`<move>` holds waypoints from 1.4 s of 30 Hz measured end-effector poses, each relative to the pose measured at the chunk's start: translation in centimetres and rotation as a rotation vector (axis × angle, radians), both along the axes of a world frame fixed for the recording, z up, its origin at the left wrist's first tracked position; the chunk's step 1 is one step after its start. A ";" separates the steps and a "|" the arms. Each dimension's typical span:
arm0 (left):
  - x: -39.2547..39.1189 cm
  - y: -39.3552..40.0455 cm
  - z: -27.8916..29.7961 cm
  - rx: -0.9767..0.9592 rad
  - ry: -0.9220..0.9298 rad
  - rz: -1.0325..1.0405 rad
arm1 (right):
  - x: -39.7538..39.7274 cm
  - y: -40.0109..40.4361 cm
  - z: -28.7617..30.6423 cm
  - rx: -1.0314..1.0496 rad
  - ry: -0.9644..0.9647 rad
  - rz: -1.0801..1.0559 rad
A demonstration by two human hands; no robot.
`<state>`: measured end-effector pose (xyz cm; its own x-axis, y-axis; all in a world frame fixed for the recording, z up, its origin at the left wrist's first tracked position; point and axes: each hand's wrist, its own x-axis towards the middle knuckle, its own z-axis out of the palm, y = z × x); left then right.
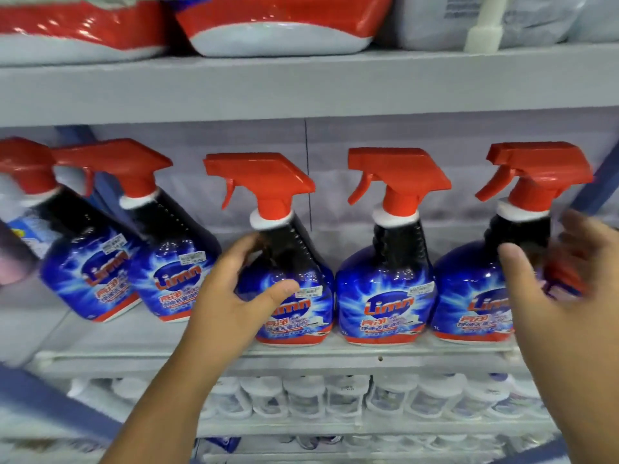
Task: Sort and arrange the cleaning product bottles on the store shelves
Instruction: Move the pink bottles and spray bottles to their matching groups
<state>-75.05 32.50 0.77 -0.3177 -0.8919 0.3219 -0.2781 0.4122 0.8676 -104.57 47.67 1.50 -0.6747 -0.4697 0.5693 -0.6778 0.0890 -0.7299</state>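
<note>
Your left hand (244,296) is wrapped around the shoulder of the middle spray bottle (288,262), thumb across its label, while your right hand (552,283), fingers loose and blurred, holds nothing, with the end bottle (482,289) at its nine o'clock. These look full, rigid and slick, so grip the ribbed neck, not the trigger; the other bottles (385,279) stand along the same shelf (368,354)

5 spray bottles (385,289) stand in a row: 2 left of the left hand (234,296), 1 in it, 1 between the 2 hands, 1 at the right hand (549,296). Above the hands lie 2 red-and-white bags (278,25).
</note>
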 end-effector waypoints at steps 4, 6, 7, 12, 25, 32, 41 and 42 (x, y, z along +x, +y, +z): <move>5.7 -0.6 -0.6 -0.154 0.116 0.223 | 7.8 -0.5 0.0 -0.149 0.039 0.333; 9.1 -1.7 -0.7 -0.217 0.151 0.370 | 11.7 -2.3 0.5 -0.154 0.032 0.499; 10.6 -2.4 -0.7 -0.215 0.171 0.429 | 13.4 -3.3 0.6 -0.150 0.022 0.554; 13.5 -7.3 0.0 -0.034 0.060 0.301 | 17.2 -7.5 0.7 -0.090 -0.083 0.525; 13.4 -9.2 -0.9 0.026 -0.184 -0.066 | 18.8 -11.5 1.0 0.195 -0.158 0.403; 12.7 -8.7 -0.9 0.012 -0.173 -0.135 | 18.5 -11.5 1.1 0.214 -0.171 0.414; 12.0 -8.3 -1.1 0.002 -0.171 -0.141 | 18.1 -11.5 1.0 0.216 -0.155 0.447; 12.0 -8.4 -1.1 0.010 -0.173 -0.149 | 18.0 -11.5 1.0 0.219 -0.142 0.448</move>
